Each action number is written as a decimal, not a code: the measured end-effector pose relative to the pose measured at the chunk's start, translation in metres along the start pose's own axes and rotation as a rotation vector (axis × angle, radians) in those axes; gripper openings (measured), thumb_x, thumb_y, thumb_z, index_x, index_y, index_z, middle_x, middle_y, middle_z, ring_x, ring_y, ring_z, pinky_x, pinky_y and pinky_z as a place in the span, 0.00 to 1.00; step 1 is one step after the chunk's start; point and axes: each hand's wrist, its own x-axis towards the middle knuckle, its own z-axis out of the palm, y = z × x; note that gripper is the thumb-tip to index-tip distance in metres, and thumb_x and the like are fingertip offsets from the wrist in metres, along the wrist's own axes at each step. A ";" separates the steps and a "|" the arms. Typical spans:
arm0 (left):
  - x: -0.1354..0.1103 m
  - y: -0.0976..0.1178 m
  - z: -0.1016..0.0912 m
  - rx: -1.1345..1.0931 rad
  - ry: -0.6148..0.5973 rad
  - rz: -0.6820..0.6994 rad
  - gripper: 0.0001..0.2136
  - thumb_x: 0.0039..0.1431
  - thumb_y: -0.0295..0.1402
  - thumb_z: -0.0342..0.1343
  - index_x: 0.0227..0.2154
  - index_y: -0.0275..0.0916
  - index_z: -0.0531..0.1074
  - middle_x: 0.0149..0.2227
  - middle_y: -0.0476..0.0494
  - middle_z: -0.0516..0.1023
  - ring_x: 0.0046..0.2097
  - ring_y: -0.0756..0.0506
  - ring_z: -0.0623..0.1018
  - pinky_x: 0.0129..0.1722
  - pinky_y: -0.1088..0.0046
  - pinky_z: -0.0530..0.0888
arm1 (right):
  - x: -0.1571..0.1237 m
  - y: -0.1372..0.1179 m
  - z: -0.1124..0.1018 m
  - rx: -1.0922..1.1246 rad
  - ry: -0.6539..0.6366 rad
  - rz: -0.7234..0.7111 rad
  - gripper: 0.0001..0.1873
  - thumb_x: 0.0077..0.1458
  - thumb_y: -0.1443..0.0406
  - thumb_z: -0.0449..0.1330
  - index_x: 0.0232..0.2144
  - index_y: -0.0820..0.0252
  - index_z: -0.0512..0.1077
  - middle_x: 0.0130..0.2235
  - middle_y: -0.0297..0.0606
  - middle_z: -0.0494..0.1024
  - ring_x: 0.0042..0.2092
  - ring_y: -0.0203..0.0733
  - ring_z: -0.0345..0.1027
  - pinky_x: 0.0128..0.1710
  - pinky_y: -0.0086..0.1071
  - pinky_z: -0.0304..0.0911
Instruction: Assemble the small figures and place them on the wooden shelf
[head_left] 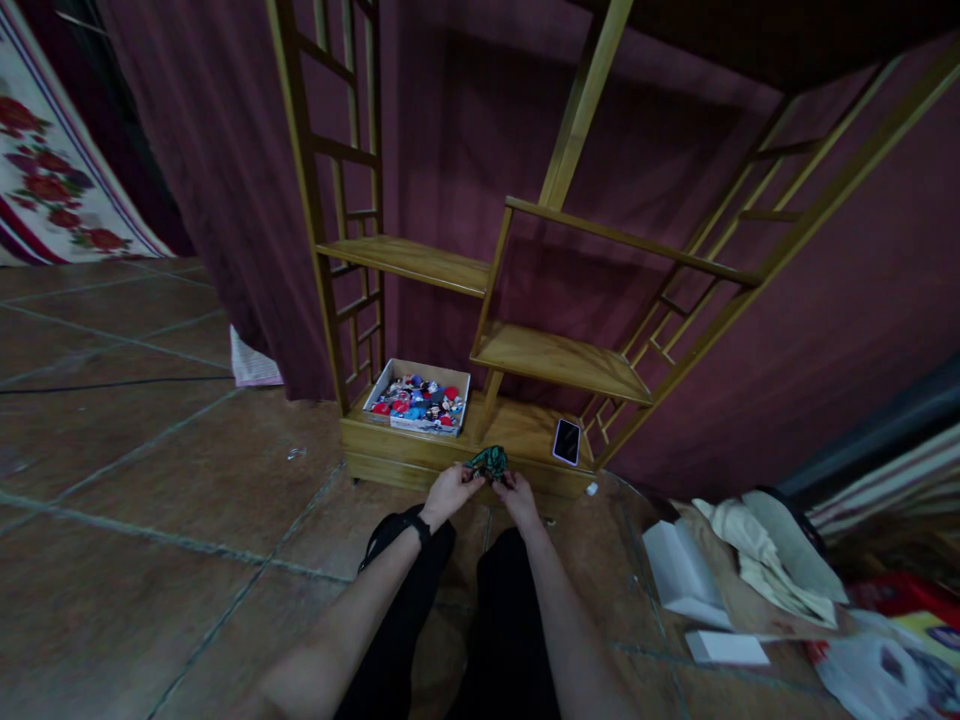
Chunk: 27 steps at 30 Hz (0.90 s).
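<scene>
A small dark green toy figure point(489, 462) is held between both my hands, just in front of the bottom shelf of a wooden rack point(420, 262). My left hand point(448, 490) pinches its left side and my right hand point(516, 496) grips its right side; both are closed on it. A white box point(417, 396) full of small colourful toys sits on the bottom shelf, left of my hands. A black phone point(567, 441) lies on the same shelf to the right. My legs in dark trousers show below.
The rack stands against a maroon curtain point(225, 200) on a tiled floor point(150, 500). At the right lie white boxes point(682, 575), cloth point(765, 560) and plastic bags point(885, 660). A floral cloth point(52, 170) hangs at the far left.
</scene>
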 end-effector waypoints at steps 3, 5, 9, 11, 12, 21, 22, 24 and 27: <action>0.000 0.000 0.000 -0.021 -0.006 -0.010 0.11 0.46 0.41 0.54 0.24 0.37 0.70 0.20 0.48 0.72 0.27 0.47 0.72 0.26 0.76 0.62 | 0.001 0.002 0.000 0.038 0.007 0.012 0.14 0.35 0.61 0.59 0.27 0.58 0.61 0.34 0.35 0.73 0.36 0.39 0.67 0.29 0.27 0.62; -0.001 0.000 0.000 -0.025 -0.025 -0.010 0.11 0.47 0.40 0.54 0.24 0.37 0.70 0.20 0.47 0.72 0.26 0.47 0.72 0.26 0.75 0.63 | 0.002 0.003 -0.001 0.062 0.017 0.011 0.14 0.34 0.62 0.59 0.26 0.57 0.60 0.34 0.35 0.73 0.37 0.39 0.67 0.31 0.28 0.62; -0.001 -0.001 0.000 -0.037 -0.058 0.004 0.09 0.46 0.39 0.54 0.24 0.37 0.70 0.20 0.48 0.72 0.25 0.47 0.72 0.26 0.75 0.64 | 0.005 0.007 -0.001 0.055 0.026 -0.008 0.13 0.34 0.63 0.59 0.26 0.57 0.60 0.35 0.35 0.73 0.39 0.40 0.67 0.34 0.29 0.63; 0.000 -0.002 0.001 -0.044 -0.068 0.010 0.09 0.45 0.38 0.55 0.25 0.37 0.70 0.20 0.48 0.72 0.25 0.47 0.72 0.25 0.75 0.64 | 0.006 0.009 -0.001 0.053 0.011 -0.013 0.13 0.35 0.63 0.58 0.27 0.57 0.60 0.35 0.36 0.73 0.39 0.40 0.67 0.33 0.29 0.63; 0.000 -0.002 0.001 -0.049 -0.069 0.011 0.09 0.45 0.37 0.55 0.25 0.37 0.70 0.20 0.49 0.72 0.25 0.47 0.72 0.25 0.75 0.64 | 0.007 0.010 -0.002 0.059 0.003 -0.016 0.13 0.35 0.63 0.58 0.27 0.57 0.60 0.35 0.36 0.73 0.39 0.40 0.67 0.33 0.29 0.63; -0.002 0.003 -0.001 -0.005 -0.083 -0.023 0.13 0.46 0.41 0.52 0.26 0.35 0.70 0.19 0.49 0.72 0.25 0.48 0.72 0.25 0.76 0.64 | 0.013 0.018 -0.004 0.032 -0.022 -0.088 0.11 0.36 0.64 0.58 0.27 0.58 0.61 0.34 0.35 0.73 0.38 0.39 0.67 0.36 0.29 0.61; -0.002 0.003 -0.001 0.012 -0.087 -0.024 0.13 0.47 0.42 0.52 0.26 0.35 0.70 0.19 0.49 0.72 0.24 0.48 0.72 0.25 0.76 0.63 | 0.012 0.018 -0.004 0.026 -0.024 -0.094 0.11 0.36 0.65 0.58 0.26 0.58 0.61 0.33 0.35 0.73 0.38 0.39 0.67 0.36 0.29 0.61; -0.002 0.004 -0.001 0.032 -0.091 -0.022 0.13 0.47 0.42 0.51 0.25 0.35 0.70 0.19 0.48 0.72 0.24 0.49 0.72 0.24 0.76 0.63 | 0.011 0.016 -0.004 0.014 -0.027 -0.099 0.11 0.36 0.65 0.58 0.27 0.58 0.62 0.34 0.35 0.73 0.38 0.39 0.67 0.36 0.29 0.61; -0.002 0.003 0.000 0.031 -0.088 -0.026 0.13 0.46 0.41 0.52 0.24 0.35 0.70 0.20 0.48 0.73 0.24 0.48 0.72 0.24 0.77 0.63 | 0.008 0.011 -0.004 -0.003 -0.030 -0.091 0.12 0.37 0.64 0.58 0.28 0.58 0.63 0.35 0.35 0.74 0.38 0.39 0.67 0.34 0.29 0.61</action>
